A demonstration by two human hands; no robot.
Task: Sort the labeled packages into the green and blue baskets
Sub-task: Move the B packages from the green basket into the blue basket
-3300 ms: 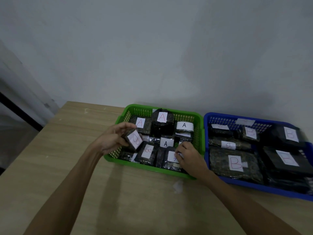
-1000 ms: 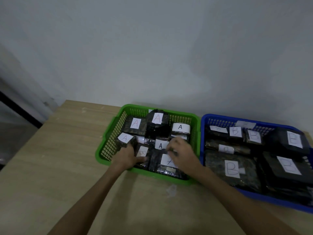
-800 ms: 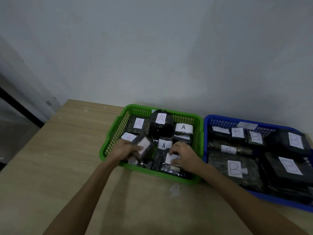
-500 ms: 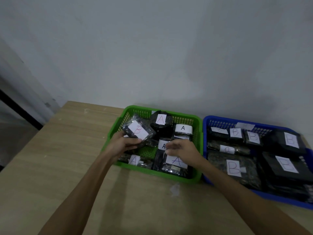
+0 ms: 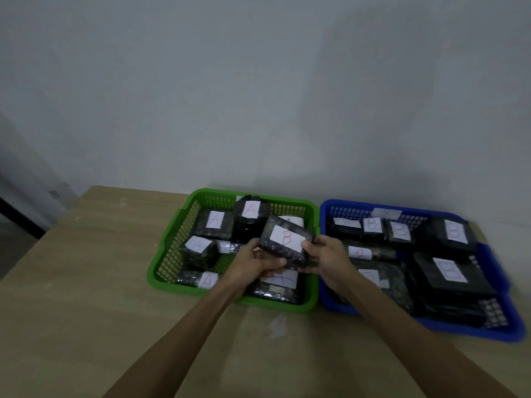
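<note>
Two baskets sit side by side on the wooden table (image 5: pixel 86 297): the green basket (image 5: pixel 169 254) ahead of me, holding dark packages labeled A, and the blue basket (image 5: pixel 505 328) touching it on my right, filled with packages labeled B. So this one in my hands, the B package (image 5: pixel 283 244), belongs over there; right now it is lifted above the right half of the green basket, tilted with its white label facing up at me

I judge it light for its bulk, a dark plastic-wrapped block, fairly firm inside but with a glossy, slippery skin that crinkles. The paper label is only stuck on, so I would not pinch there. The short ends are the place to take it, where fingers can wrap round the edge and the wrap bunches a little for purchase

Both my forearms reach forward from the bottom of the view and converge. My left hand (image 5: pixel 253 264) is curled under and against the package's near left end, fingers closed on it from below. My right hand (image 5: pixel 326 261) closes on the right end, thumb on the near side, fingers round the far edge as far as I can tell. Both hands have hold of it, so either one could let go. I would guess the right takes it across the rim alone
</note>
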